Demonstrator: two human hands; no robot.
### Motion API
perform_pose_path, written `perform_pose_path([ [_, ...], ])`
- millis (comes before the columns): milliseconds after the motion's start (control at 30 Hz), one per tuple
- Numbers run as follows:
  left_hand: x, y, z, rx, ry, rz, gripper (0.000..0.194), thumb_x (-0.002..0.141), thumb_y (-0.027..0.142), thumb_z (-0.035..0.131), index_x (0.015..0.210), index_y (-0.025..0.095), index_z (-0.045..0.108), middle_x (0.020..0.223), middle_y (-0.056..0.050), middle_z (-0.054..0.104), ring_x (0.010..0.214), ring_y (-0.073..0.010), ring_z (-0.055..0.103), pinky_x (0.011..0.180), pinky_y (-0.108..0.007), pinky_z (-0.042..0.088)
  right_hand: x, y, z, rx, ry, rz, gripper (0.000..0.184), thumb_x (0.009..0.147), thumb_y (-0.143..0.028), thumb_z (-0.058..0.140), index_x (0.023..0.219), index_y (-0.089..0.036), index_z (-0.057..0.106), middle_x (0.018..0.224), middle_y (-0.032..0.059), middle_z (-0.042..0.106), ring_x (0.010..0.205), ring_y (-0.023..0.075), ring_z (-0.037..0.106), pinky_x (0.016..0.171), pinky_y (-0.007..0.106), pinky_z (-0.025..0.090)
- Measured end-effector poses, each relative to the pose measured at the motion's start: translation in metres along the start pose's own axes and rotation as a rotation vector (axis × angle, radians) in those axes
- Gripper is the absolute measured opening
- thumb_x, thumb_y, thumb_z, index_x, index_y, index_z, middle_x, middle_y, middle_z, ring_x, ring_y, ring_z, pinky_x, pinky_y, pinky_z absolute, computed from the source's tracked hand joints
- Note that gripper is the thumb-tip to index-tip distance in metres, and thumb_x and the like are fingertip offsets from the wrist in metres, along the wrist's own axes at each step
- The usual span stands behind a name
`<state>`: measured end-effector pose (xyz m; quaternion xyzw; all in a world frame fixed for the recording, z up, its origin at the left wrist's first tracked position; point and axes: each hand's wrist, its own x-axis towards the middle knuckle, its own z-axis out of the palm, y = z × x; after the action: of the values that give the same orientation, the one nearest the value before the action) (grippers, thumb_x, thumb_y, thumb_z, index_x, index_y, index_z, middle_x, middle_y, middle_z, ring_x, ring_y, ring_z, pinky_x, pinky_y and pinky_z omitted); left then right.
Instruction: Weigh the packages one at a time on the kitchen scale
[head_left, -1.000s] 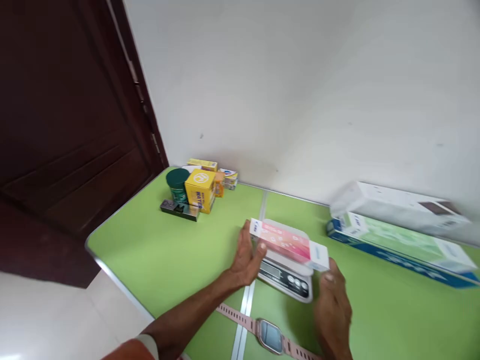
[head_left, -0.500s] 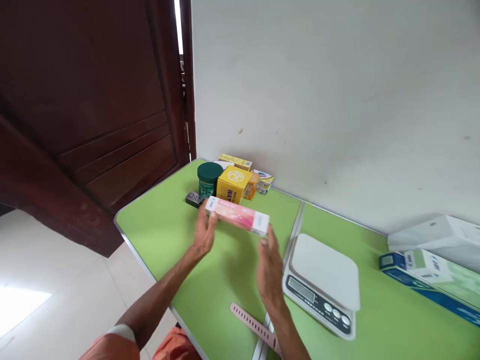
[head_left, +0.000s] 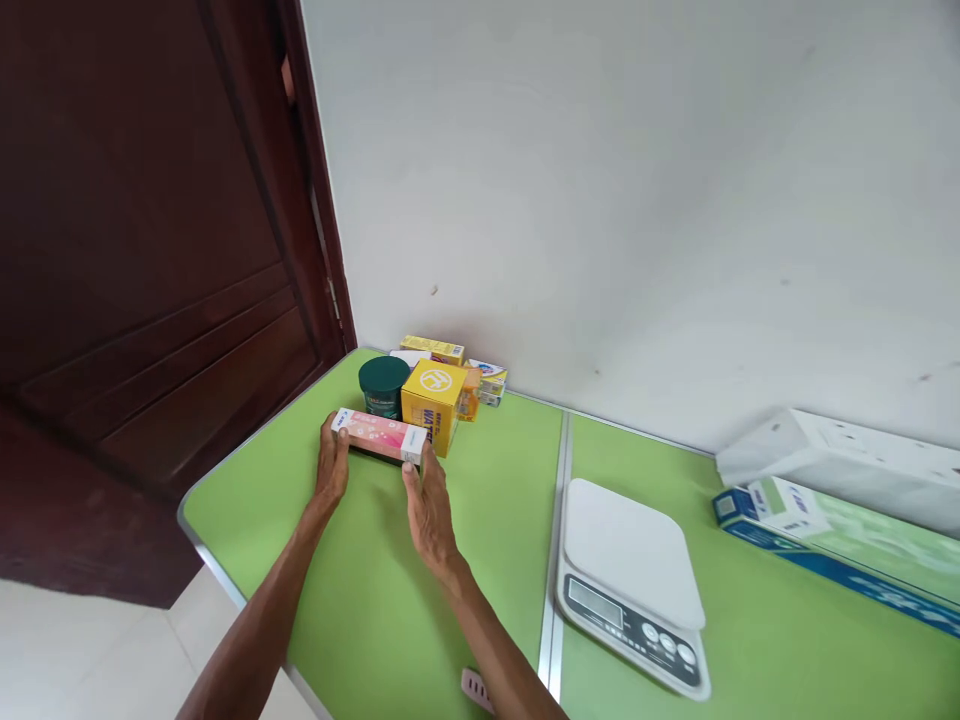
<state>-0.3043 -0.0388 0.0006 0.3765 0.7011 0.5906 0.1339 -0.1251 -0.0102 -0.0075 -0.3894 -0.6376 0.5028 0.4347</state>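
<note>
A long pink and white carton [head_left: 375,435] lies level between my two hands, just in front of a green tub [head_left: 384,385] and a yellow box [head_left: 433,400]. My left hand [head_left: 331,465] is closed on its left end, thumb on the near side. At the right end, my right hand [head_left: 429,505] presses with thumb and fingers. Something dark shows under the carton's lower edge, mostly hidden. Whether the carton rests on it or is just above, I cannot tell.
Behind the yellow box are an orange pack [head_left: 470,393] and small yellow cartons [head_left: 433,350]. A white digital scale [head_left: 630,560] sits right of the table seam. Farther right lie long green and blue cartons [head_left: 847,530]. A pink strap [head_left: 475,688] is partly under my right forearm.
Both hands have carried the pink carton left, up close to the tub and yellow box. My right hand now touches its end more fully. The camera view has turned slightly right.
</note>
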Motion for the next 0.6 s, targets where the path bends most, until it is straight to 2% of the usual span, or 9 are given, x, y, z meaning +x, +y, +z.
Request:
perform_pose_path([
  [67, 0.001, 0.0, -0.001, 0.015, -0.019, -0.002, 0.09, 0.098, 0.081, 0.032, 0.161, 0.017, 0.032, 0.171, -0.02, 0.034, 0.16, -0.0314, 0.031, 0.133, -0.049, 0.02, -0.001, -0.001, 0.001, -0.005, 0.014, -0.013, 0.092, 0.095, -0.083, 0.041, 0.162, -0.019, 0.043, 0.17, 0.0112, 0.039, 0.16, 0.035, 0.028, 0.132, 0.057, 0.021],
  [167, 0.0, 0.005, -0.003, 0.05, 0.008, -0.002, 0.098, 0.095, 0.084, 0.032, 0.164, 0.014, 0.026, 0.174, -0.022, 0.024, 0.163, -0.0348, 0.023, 0.134, -0.051, 0.016, -0.007, -0.01, -0.006, -0.02, 0.014, -0.025, 0.082, 0.096, -0.08, 0.046, 0.161, -0.03, 0.045, 0.167, 0.0011, 0.045, 0.159, 0.0344, 0.032, 0.131, 0.06, 0.024],
  [233, -0.006, 0.014, -0.003, 0.12, 0.094, 0.056, 0.105, 0.093, 0.085, 0.035, 0.165, 0.011, 0.021, 0.174, -0.025, 0.019, 0.163, -0.0393, 0.017, 0.134, -0.056, 0.012, -0.016, -0.016, -0.021, -0.033, -0.008, -0.049, 0.078, 0.094, -0.076, 0.056, 0.161, -0.039, 0.044, 0.166, -0.0051, 0.046, 0.157, 0.0347, 0.036, 0.129, 0.061, 0.028],
  [300, -0.015, 0.029, 0.002, 0.213, 0.203, 0.204, 0.108, 0.093, 0.084, 0.037, 0.166, 0.007, 0.016, 0.172, -0.028, 0.017, 0.162, -0.0423, 0.015, 0.133, -0.06, 0.011, -0.027, -0.021, -0.047, -0.035, 0.008, -0.099, 0.076, 0.092, -0.069, 0.065, 0.161, -0.043, 0.044, 0.164, -0.0063, 0.048, 0.155, 0.0358, 0.04, 0.127, 0.062, 0.033],
  [367, -0.029, 0.05, 0.013, 0.256, 0.24, 0.399, 0.105, 0.096, 0.08, 0.037, 0.167, 0.006, 0.015, 0.169, -0.029, 0.022, 0.159, -0.0422, 0.021, 0.131, -0.06, 0.017, -0.04, -0.023, -0.086, -0.041, 0.097, -0.141, 0.071, 0.094, -0.062, 0.067, 0.159, -0.043, 0.047, 0.162, -0.0034, 0.051, 0.152, 0.0367, 0.045, 0.125, 0.062, 0.038],
  [433, -0.051, 0.075, 0.034, 0.238, 0.165, 0.551, 0.101, 0.098, 0.077, 0.035, 0.168, 0.007, 0.017, 0.168, -0.028, 0.025, 0.158, -0.0415, 0.024, 0.129, -0.06, 0.022, -0.055, -0.023, -0.138, -0.087, 0.255, -0.159, 0.065, 0.096, -0.059, 0.065, 0.156, -0.037, 0.053, 0.159, 0.0023, 0.055, 0.149, 0.0378, 0.049, 0.123, 0.063, 0.04],
  [500, -0.078, 0.099, 0.064, 0.165, -0.011, 0.618, 0.095, 0.099, 0.075, 0.034, 0.168, 0.012, 0.018, 0.169, -0.024, 0.027, 0.159, -0.0396, 0.025, 0.13, -0.058, 0.021, -0.07, -0.021, -0.201, -0.181, 0.452, -0.158, 0.064, 0.097, -0.061, 0.061, 0.152, -0.029, 0.059, 0.154, 0.0093, 0.06, 0.144, 0.0383, 0.054, 0.121, 0.064, 0.041],
  [600, -0.119, 0.128, 0.124, -0.001, -0.332, 0.561, 0.088, 0.1, 0.074, 0.036, 0.167, 0.02, 0.023, 0.171, -0.018, 0.031, 0.161, -0.0362, 0.026, 0.132, -0.054, 0.018, -0.089, -0.011, -0.302, -0.308, 0.802, -0.089, 0.067, 0.1, -0.065, 0.049, 0.15, -0.021, 0.059, 0.152, 0.0174, 0.06, 0.134, 0.0358, 0.06, 0.115, 0.061, 0.045],
])
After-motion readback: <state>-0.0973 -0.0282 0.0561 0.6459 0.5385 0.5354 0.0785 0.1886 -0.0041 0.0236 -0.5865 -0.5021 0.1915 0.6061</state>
